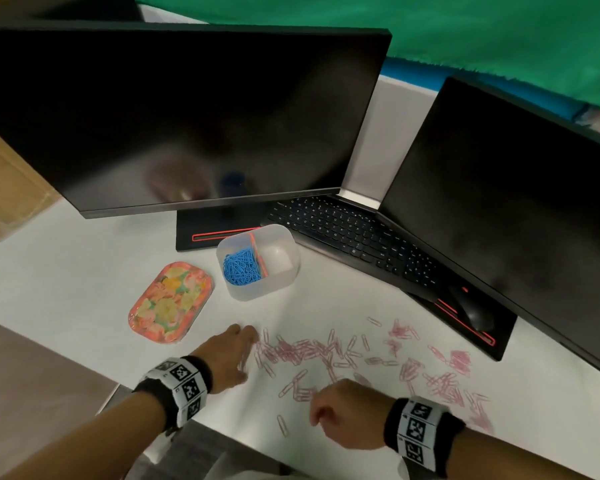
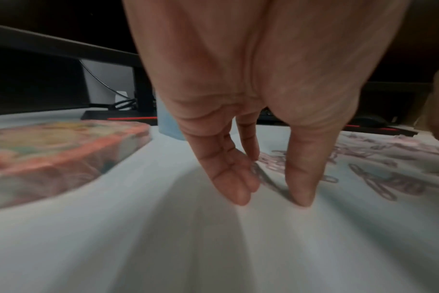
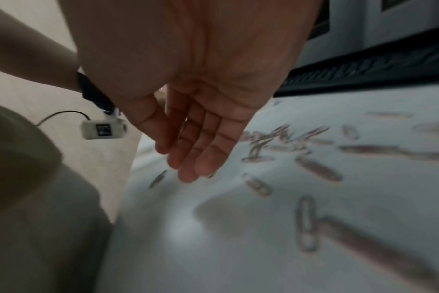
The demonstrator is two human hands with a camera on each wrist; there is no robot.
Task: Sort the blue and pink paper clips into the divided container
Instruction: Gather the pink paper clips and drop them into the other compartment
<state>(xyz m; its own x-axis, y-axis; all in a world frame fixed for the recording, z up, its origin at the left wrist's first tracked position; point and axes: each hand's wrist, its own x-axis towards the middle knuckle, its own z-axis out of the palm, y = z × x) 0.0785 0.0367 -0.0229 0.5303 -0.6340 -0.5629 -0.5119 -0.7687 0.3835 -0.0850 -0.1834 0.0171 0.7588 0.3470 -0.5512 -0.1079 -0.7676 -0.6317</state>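
Note:
The clear divided container (image 1: 284, 275) stands near the monitor base; its left half holds blue paper clips (image 1: 241, 266) and its right half looks empty. Pink paper clips (image 1: 326, 351) lie scattered over the white table in front of me. My left hand (image 1: 238, 355) reaches to the left end of the pink pile, fingers straight and pointing down onto the table (image 2: 271, 190), holding nothing. My right hand (image 1: 333, 407) hovers over clips near the table's front edge, palm down with fingers loosely extended (image 3: 188, 158), empty.
A floral tray (image 1: 170, 303) lies left of the container. Two dark monitors (image 1: 187, 116), a black keyboard (image 1: 347, 233) and a mouse (image 1: 471, 308) fill the back and right. The table's front edge (image 1: 222, 427) is close to my wrists.

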